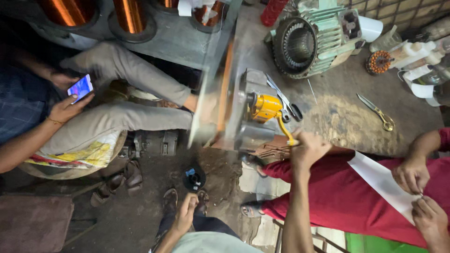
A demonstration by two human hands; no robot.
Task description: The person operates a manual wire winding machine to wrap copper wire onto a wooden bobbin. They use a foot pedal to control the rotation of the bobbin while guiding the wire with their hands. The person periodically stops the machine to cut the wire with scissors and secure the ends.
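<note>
The right hand point(309, 147) is clenched around the yellow crank handle point(284, 130) of a hand-driven winding machine point(255, 115). The machine has a grey metal body with a yellow housing at its middle. On its left side a flat rectangular winding frame point(218, 82), grey with an orange-brown strip, appears motion-blurred; its long axis runs top to bottom in the view, tilted slightly. The crank handle is thin and yellow, and slants from the yellow housing down and to the right into the fist.

The left hand point(186, 213) lies below and left of the machine, fingers curled; whether it grasps anything cannot be told. A small black round part point(193, 179) sits on the floor just above it.

Right of the machine a person in red clothing holds a white paper strip point(382, 182) in both hands. Scissors point(377, 111) lie on the floor to the machine's upper right. A green ribbed motor stator point(309, 40) stands above the machine. Left of the machine a seated person holds a phone point(80, 87).
</note>
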